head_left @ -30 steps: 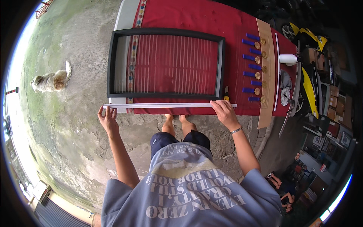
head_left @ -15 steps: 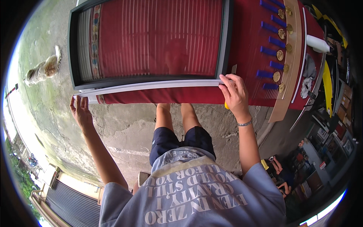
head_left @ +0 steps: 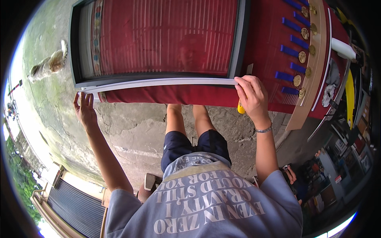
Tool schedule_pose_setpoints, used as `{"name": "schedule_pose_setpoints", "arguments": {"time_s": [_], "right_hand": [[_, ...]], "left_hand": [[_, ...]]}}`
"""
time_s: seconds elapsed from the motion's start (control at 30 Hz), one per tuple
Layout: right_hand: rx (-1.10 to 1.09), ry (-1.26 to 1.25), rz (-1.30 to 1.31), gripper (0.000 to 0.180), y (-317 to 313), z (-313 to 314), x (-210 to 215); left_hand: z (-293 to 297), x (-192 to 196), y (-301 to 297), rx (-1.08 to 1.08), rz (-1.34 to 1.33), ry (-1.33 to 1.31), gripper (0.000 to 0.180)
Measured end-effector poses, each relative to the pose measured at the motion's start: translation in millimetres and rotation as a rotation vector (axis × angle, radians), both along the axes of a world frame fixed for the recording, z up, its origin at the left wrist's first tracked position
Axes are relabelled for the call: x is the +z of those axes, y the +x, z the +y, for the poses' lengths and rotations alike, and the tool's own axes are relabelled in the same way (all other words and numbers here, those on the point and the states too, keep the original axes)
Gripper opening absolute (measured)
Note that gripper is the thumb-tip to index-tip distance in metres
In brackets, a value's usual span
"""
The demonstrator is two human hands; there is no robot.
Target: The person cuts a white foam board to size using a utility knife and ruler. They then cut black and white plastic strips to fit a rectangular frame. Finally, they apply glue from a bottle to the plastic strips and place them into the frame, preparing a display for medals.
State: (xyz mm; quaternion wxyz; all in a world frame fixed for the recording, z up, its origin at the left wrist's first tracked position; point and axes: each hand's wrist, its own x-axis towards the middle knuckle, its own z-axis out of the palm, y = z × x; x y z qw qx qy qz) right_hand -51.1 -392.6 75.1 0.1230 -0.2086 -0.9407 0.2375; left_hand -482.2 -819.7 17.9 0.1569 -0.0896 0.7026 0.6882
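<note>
Right hand [head_left: 252, 95] — fingers curled over the right end of a long white strip [head_left: 158, 82], gripping it where it meets the lower right corner of the black frame [head_left: 240, 39]. Left hand [head_left: 84, 108] — open, fingers extended upward, fingertips touching the strip's left end at the frame's lower left corner; whether it grips cannot be told. The strip spans from hand to hand, lying along the near edge of the frame, just above the near edge of the red cloth-covered table [head_left: 178, 96]. A yellow object [head_left: 240, 108] shows just below the right hand, partly hidden by it. Toward the table's right edge — a row of blue bars [head_left: 291, 39] beside round gold pieces [head_left: 302, 57] on a tan board [head_left: 317, 67]. On the concrete ground [head_left: 131, 131] off the table's left edge stands a small dog [head_left: 49, 65].
</note>
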Motion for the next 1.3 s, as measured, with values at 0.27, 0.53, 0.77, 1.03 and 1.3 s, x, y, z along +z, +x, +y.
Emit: {"name": "schedule_pose_setpoints", "arguments": {"time_s": [0.27, 0.53, 0.77, 1.03, 1.3], "right_hand": [[-0.034, -0.054, -0.022, 0.02, -6.9, -1.8, 4.2], [-0.043, -0.083, -0.066, 0.02, -12.8, -5.0, 7.5], [-0.049, -0.069, -0.084, 0.021, -14.4, -8.2, 9.9], [-0.042, -0.061, -0.122, 0.021, -15.0, -12.7, 9.9], [-0.034, -0.065, -0.124, 0.022, -8.7, -11.5, 4.4]], "left_hand": [[9.7, 1.6, 4.7, 0.022, 0.01, -0.043, 0.033], [12.8, 5.2, 12.8, 0.061, -0.013, -0.063, 0.035], [28.6, 20.5, 19.9, 0.065, -0.004, -0.054, 0.033], [49.7, 24.8, 21.1, 0.115, 0.001, -0.053, 0.034], [55.1, 28.5, 25.1, 0.156, 0.001, -0.017, 0.036]]}}
